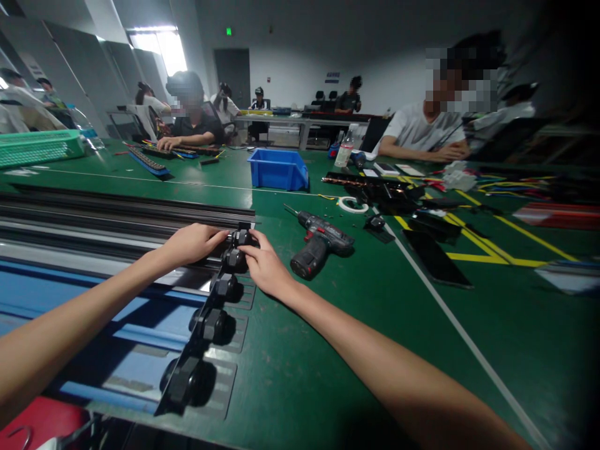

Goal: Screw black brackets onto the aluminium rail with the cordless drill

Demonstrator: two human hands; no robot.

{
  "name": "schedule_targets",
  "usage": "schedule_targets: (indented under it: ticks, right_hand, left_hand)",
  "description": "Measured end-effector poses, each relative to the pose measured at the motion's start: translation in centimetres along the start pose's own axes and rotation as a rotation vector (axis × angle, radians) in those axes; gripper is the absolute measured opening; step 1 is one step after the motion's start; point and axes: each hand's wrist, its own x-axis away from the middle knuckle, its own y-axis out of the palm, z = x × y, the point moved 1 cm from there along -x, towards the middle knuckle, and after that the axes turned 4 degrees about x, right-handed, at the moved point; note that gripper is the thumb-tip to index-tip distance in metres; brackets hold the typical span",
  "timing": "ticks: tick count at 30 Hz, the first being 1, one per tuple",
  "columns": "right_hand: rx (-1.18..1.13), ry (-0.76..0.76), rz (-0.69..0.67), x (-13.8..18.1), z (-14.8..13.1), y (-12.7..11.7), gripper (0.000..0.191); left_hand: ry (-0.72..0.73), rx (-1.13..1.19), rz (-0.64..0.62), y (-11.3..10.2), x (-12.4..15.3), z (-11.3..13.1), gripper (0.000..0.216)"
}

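Note:
A row of black cable glands (215, 326) with hexagonal nuts sits along a narrow black plate (191, 347) that stands at the ends of long profiles. At the far end of that row, my left hand (193, 242) grips the last cable gland (242, 237) from the left, its fingers partly hidden. From the right, my right hand (267, 265) closes on the same gland, thumb and fingertips against it. Flat slotted black tabs (220, 387) lie on the table beside the nearer glands.
A cordless drill (323, 240) lies right of my right hand on the green table (347, 337). Beyond are a blue bin (279, 170), a tape roll (353, 205), a bottle (345, 147) and a black phone-like slab (435, 256). Cables lie farther right. Several people sit around.

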Motion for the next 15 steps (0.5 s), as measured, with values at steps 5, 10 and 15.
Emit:
schedule_targets:
  ticks: [5,10,15]
  right_hand:
    - [-0.019,0.019,0.001,-0.05,0.08,-0.02,0.035]
    - [-0.02,0.034,-0.008,-0.04,0.22,-0.03,0.035]
    - [-0.033,0.033,-0.006,-0.07,0.19,-0.06,0.035]
  left_hand:
    - [-0.037,-0.031,-0.005,-0.13,0.21,0.19,0.067]
    - [0.041,0.048,-0.011,0.1,-0.09,-0.44,0.064]
    - [0.049,0.072,0.001,0.15,-0.09,-0.59,0.063]
